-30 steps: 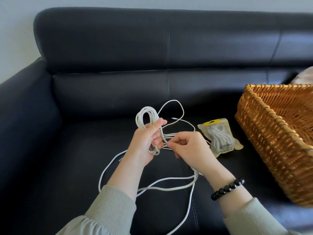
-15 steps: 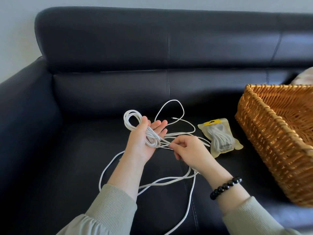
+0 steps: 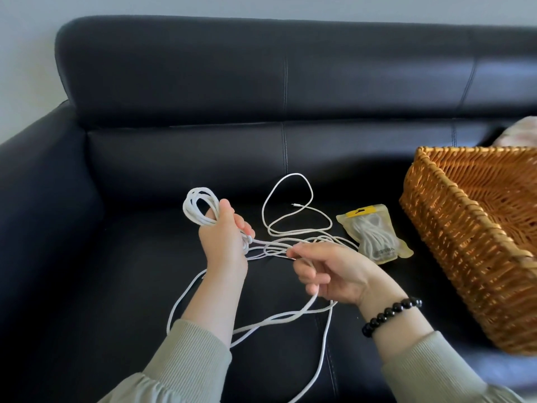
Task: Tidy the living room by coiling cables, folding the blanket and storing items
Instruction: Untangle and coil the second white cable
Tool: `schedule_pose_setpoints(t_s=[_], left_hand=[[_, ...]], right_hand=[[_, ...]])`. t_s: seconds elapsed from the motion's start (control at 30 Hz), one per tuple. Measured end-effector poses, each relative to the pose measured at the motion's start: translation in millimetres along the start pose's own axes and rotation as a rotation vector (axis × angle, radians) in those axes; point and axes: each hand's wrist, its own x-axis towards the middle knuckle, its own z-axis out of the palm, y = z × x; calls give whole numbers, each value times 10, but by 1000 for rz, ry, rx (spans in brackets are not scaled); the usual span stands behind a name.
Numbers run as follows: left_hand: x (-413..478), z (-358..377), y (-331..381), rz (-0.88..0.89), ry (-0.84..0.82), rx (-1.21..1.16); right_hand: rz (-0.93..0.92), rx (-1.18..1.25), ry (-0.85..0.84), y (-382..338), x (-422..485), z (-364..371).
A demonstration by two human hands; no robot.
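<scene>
A long white cable lies in loose loops on the black sofa seat. My left hand grips a small coil of it, the loops sticking up past my thumb. To its right, my right hand pinches strands of the same cable between thumb and forefinger, and more cable runs down through its curled fingers toward my lap. A clear pouch with a yellow top, holding another coiled white cable, lies flat on the seat to the right of my hands.
A wicker basket stands on the seat at the right, its near corner close to the pouch. The sofa's armrest rises at the left and its backrest behind. A pale fabric edge shows beyond the basket.
My left hand has turned and closed round the coil, which now stands further left. My right hand has slid right and lower along the cable, drawing strands out between the hands.
</scene>
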Motion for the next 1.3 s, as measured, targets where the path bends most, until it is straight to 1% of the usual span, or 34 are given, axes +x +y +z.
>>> schedule_pose_setpoints(t_s=[0.07,0.13,0.17,0.23,0.27,0.33,0.4,0.43,0.47,0.53,0.57,0.63,0.7,0.77,0.83,0.9,0.97,1.03,1.13,1.2,1.3], left_hand=[[-20,7,2,64,23,56],[-3,-8,10,10,63,-7],[15,-22,18,-60,96,-86],[67,-63,48,-191,181,-242],[93,-94,62,-225,221,-288],[123,-127,96,-242,260,-317],[139,-139,109,-218,256,-271],[140,-139,105,-203,244,-234],[137,-137,92,-184,226,-192],[131,-122,68,-142,195,-98],[130,-111,60,-122,188,-42],[134,-105,52,-89,172,77],[137,-108,42,-64,98,222],[128,-112,10,-84,-43,430],[97,-111,-40,-140,-204,684],[57,-109,-101,-163,-386,928],[1,-93,-144,-145,-549,1091],[-70,-59,-157,-171,-665,1138],[-137,-20,-144,-297,-797,1061],[-140,-27,-144,-330,-848,1002],[-128,-51,-128,-407,-899,867]], right_hand=[[-28,-150,-69,0,-13,-17],[-37,-202,-139,-19,-30,-46],[-42,-166,-173,-29,-35,-61],[-40,2,-230,-45,-20,-114],[-40,89,-260,-45,-7,-139],[-52,202,-325,-41,15,-174],[-87,262,-353,-29,23,-173],[-114,235,-301,-29,24,-162],[-158,153,-203,-27,27,-152],[-256,-95,14,-28,11,-129],[-302,-209,72,-32,-5,-120],[-354,-422,126,-42,-41,-122],[-380,-661,155,-64,-94,-113],[-431,-894,172,-93,-141,-110],[-464,-1074,194,-113,-173,-127],[-477,-1156,236,-116,-183,-133],[-519,-1171,288,-109,-183,-114],[-586,-1169,344,-99,-186,-101],[-687,-1144,468,-69,-164,-112],[-762,-1122,590,-46,-144,-99],[-872,-1143,690,-31,-128,-62]])
